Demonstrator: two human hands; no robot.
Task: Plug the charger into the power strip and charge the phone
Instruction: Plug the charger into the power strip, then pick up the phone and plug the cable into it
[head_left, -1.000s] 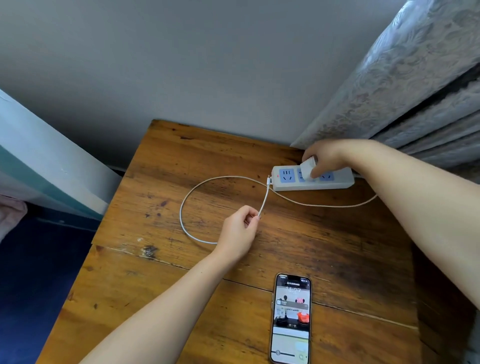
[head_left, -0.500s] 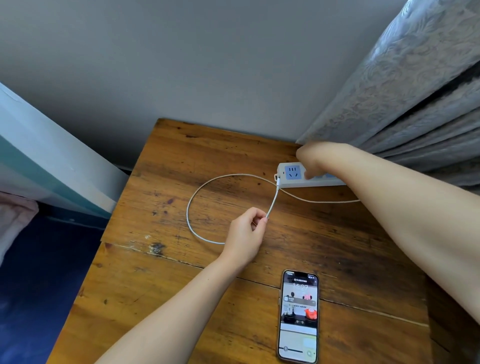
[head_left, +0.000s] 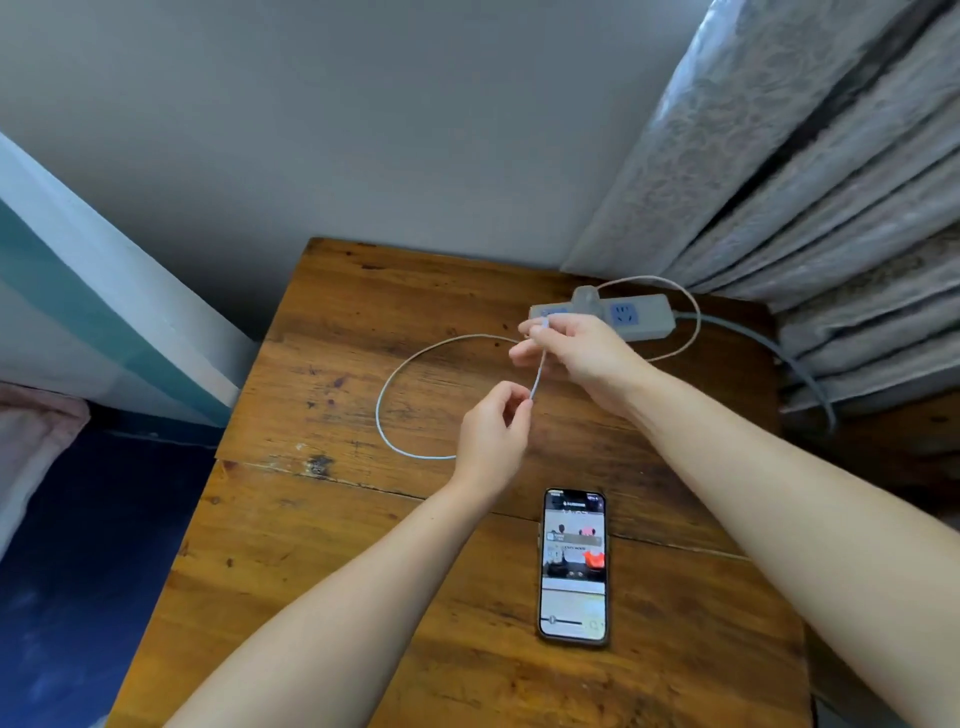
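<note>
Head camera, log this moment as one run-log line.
charger: in power strip | left hand: pinching cable | right hand: pinching cable's free end | phone: unplugged, screen lit, on table

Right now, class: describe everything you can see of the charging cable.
The charging cable is thin, white and flexible. It runs from the charger plugged into the power strip, arcs right, then forms a wide loop on the wooden table. The left hand and right hand pinch its free end, lifted, unplugged.

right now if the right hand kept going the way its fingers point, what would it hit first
Probably the power strip: the right hand reaches up-left with the cable end pinched, just short of the strip's near edge. Its height above the table is unclear.
</note>
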